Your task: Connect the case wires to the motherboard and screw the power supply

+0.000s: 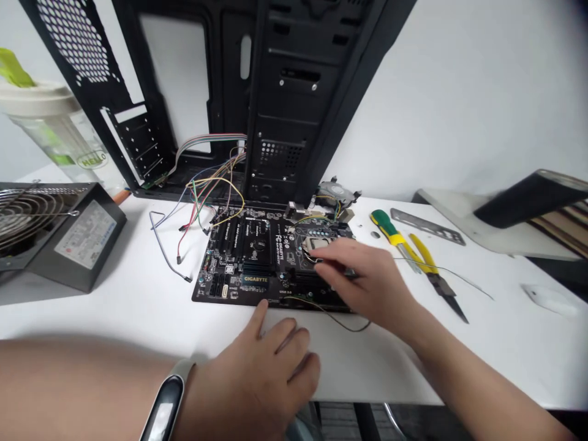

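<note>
The left hand (260,373), forefinger extended, others curled, touches the near edge of the GIGABYTE motherboard (275,269), seemingly steadying it flat on the table (147,306); the right hand (362,275) holds thumb and forefinger close together at the CPU socket (318,244); whether they pinch anything cannot be told.

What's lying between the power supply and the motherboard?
Loose coloured wires lie on the white table between the power supply and the motherboard, as the head view shows.

Black rectangular motherboard (275,264): flat on the white worktop (138,312), printed lettering upward
Square silver metal-topped processor (320,243): on the motherboard, partly covered
</note>
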Action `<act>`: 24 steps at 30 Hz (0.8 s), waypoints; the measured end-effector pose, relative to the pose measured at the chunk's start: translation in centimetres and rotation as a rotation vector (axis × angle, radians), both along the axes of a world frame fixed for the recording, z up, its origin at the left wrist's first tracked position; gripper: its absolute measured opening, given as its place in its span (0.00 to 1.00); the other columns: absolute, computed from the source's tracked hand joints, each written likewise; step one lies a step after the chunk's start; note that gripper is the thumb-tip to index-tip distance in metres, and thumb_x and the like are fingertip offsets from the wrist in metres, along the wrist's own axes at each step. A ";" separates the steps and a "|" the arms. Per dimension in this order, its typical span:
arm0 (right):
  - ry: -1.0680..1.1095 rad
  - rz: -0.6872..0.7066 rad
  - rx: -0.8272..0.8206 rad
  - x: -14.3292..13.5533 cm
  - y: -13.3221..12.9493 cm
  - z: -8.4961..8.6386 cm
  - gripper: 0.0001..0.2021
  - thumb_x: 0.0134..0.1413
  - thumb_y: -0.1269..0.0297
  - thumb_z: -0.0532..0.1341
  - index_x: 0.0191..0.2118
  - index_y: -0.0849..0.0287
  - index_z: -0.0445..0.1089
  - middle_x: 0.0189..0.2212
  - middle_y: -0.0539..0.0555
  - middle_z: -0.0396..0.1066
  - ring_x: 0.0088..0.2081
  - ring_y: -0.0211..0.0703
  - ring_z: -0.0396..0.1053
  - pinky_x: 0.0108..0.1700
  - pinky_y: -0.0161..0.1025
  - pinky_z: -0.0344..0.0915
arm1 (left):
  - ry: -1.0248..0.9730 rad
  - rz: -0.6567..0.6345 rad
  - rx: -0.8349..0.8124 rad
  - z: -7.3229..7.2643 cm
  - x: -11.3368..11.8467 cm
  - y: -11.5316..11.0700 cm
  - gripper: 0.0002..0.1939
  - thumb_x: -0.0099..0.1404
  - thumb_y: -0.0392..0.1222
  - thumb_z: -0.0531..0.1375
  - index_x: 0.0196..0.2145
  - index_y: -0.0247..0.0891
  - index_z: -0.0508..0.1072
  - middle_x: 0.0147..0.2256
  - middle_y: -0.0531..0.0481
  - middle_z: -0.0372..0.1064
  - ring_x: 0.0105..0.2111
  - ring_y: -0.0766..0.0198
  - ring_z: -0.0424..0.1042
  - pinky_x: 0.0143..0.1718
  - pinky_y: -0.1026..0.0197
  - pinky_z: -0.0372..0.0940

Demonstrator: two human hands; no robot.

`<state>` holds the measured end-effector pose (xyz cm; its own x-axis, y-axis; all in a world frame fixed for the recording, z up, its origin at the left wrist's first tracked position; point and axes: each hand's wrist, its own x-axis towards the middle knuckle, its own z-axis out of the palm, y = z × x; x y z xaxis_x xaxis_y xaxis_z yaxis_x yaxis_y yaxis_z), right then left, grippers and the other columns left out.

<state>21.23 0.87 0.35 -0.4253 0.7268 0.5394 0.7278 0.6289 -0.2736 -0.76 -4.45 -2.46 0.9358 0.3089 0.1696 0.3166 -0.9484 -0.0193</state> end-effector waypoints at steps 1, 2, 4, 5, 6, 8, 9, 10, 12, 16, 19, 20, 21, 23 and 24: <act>-0.008 -0.037 0.016 0.6 0.3 0.1 0.08 0.59 0.71 0.57 0.37 0.58 0.74 0.29 0.53 0.75 0.30 0.39 0.72 0.32 0.36 0.69 | -0.001 -0.004 0.005 0.0 0.0 0.0 0.20 0.68 0.48 0.54 0.53 0.33 0.66 0.50 0.39 0.67 0.49 0.47 0.65 0.53 0.37 0.59; -0.016 -0.060 0.022 1.0 0.6 0.1 0.08 0.59 0.72 0.57 0.37 0.58 0.73 0.29 0.53 0.75 0.31 0.39 0.72 0.33 0.37 0.70 | -0.003 -0.006 0.010 -0.1 0.0 0.0 0.21 0.68 0.48 0.54 0.53 0.33 0.67 0.50 0.39 0.67 0.49 0.47 0.65 0.53 0.37 0.59; -0.029 -0.045 0.012 1.6 1.0 -0.3 0.07 0.58 0.71 0.58 0.38 0.58 0.73 0.32 0.55 0.76 0.34 0.40 0.73 0.36 0.38 0.71 | -0.008 -0.008 0.022 -0.2 -0.1 0.1 0.20 0.68 0.48 0.54 0.53 0.33 0.67 0.50 0.39 0.67 0.49 0.47 0.65 0.53 0.38 0.59; -0.035 -0.006 0.003 1.6 1.1 -0.6 0.07 0.59 0.71 0.58 0.40 0.59 0.73 0.34 0.56 0.76 0.37 0.41 0.73 0.39 0.40 0.72 | -0.011 -0.006 0.029 -0.3 -0.1 0.1 0.20 0.68 0.47 0.54 0.53 0.33 0.67 0.50 0.39 0.67 0.50 0.47 0.64 0.53 0.38 0.58; -0.046 0.041 -0.011 1.4 1.2 -0.9 0.08 0.59 0.70 0.58 0.42 0.60 0.73 0.37 0.57 0.76 0.39 0.43 0.73 0.41 0.41 0.72 | -0.015 -0.002 0.035 -0.3 -0.1 0.0 0.19 0.68 0.47 0.53 0.52 0.33 0.67 0.51 0.39 0.67 0.50 0.47 0.64 0.53 0.38 0.58; -0.077 0.132 -0.055 0.8 1.3 -1.5 0.11 0.60 0.69 0.57 0.45 0.62 0.72 0.41 0.60 0.74 0.44 0.45 0.71 0.46 0.45 0.71 | -0.023 0.006 0.041 -0.4 0.0 0.0 0.19 0.69 0.47 0.53 0.53 0.34 0.67 0.51 0.39 0.67 0.50 0.48 0.64 0.53 0.39 0.58; -0.094 0.164 -0.085 0.4 1.3 -1.8 0.12 0.61 0.69 0.56 0.47 0.63 0.71 0.43 0.61 0.74 0.45 0.46 0.71 0.47 0.46 0.71 | -0.029 0.010 0.043 -0.5 0.1 0.0 0.19 0.69 0.47 0.53 0.53 0.34 0.67 0.51 0.39 0.67 0.50 0.48 0.64 0.54 0.39 0.58; -0.109 0.189 -0.117 0.0 1.3 -2.0 0.14 0.61 0.69 0.55 0.50 0.65 0.71 0.45 0.62 0.73 0.47 0.46 0.70 0.48 0.47 0.70 | -0.033 0.014 0.045 -0.5 0.1 -0.1 0.19 0.69 0.47 0.53 0.53 0.34 0.67 0.51 0.40 0.67 0.50 0.48 0.64 0.54 0.39 0.58; -0.129 0.222 -0.183 -0.6 1.3 -2.4 0.16 0.62 0.68 0.55 0.53 0.65 0.70 0.47 0.62 0.72 0.48 0.47 0.68 0.50 0.49 0.69 | -0.038 0.017 0.050 -0.5 0.2 0.0 0.18 0.69 0.46 0.53 0.52 0.35 0.68 0.50 0.40 0.68 0.50 0.49 0.64 0.53 0.39 0.59; -0.116 0.264 -0.241 -0.8 1.5 -2.9 0.15 0.63 0.66 0.55 0.52 0.61 0.71 0.49 0.61 0.70 0.50 0.47 0.67 0.52 0.50 0.66 | -0.028 0.006 0.041 -0.5 0.2 0.1 0.19 0.68 0.46 0.52 0.53 0.34 0.67 0.50 0.39 0.68 0.49 0.47 0.64 0.52 0.37 0.60; -0.088 0.267 -0.225 -0.7 1.5 -3.3 0.15 0.63 0.66 0.56 0.51 0.62 0.72 0.49 0.61 0.71 0.49 0.47 0.67 0.52 0.51 0.66 | -0.014 -0.014 0.015 -0.4 0.1 0.1 0.23 0.67 0.49 0.54 0.54 0.32 0.66 0.52 0.38 0.66 0.49 0.46 0.64 0.52 0.35 0.59; -0.081 0.269 -0.219 -0.7 1.5 -3.3 0.15 0.63 0.66 0.56 0.51 0.62 0.72 0.48 0.61 0.71 0.49 0.47 0.67 0.51 0.50 0.66 | -0.011 -0.014 0.010 -0.4 0.1 0.0 0.23 0.67 0.49 0.55 0.54 0.33 0.66 0.52 0.38 0.66 0.49 0.46 0.64 0.53 0.35 0.59; -0.076 0.273 -0.212 -0.7 1.5 -3.4 0.14 0.62 0.66 0.56 0.51 0.63 0.72 0.47 0.61 0.71 0.48 0.47 0.67 0.51 0.50 0.67 | -0.011 -0.011 0.011 -0.4 0.0 0.0 0.23 0.67 0.49 0.55 0.54 0.33 0.66 0.52 0.38 0.66 0.49 0.47 0.64 0.53 0.35 0.59; -0.075 0.277 -0.206 -0.7 1.5 -3.3 0.14 0.62 0.66 0.56 0.50 0.63 0.72 0.46 0.61 0.72 0.48 0.46 0.68 0.50 0.49 0.68 | -0.019 -0.002 0.022 -0.6 0.1 0.0 0.22 0.67 0.49 0.55 0.53 0.33 0.67 0.51 0.39 0.67 0.49 0.47 0.64 0.53 0.37 0.59; -0.076 0.276 -0.203 -0.7 1.4 -3.3 0.14 0.62 0.67 0.56 0.50 0.63 0.72 0.46 0.61 0.72 0.48 0.46 0.68 0.50 0.49 0.68 | -0.027 0.007 0.030 -0.8 0.1 0.0 0.21 0.67 0.49 0.55 0.53 0.33 0.67 0.51 0.39 0.67 0.49 0.47 0.64 0.53 0.37 0.59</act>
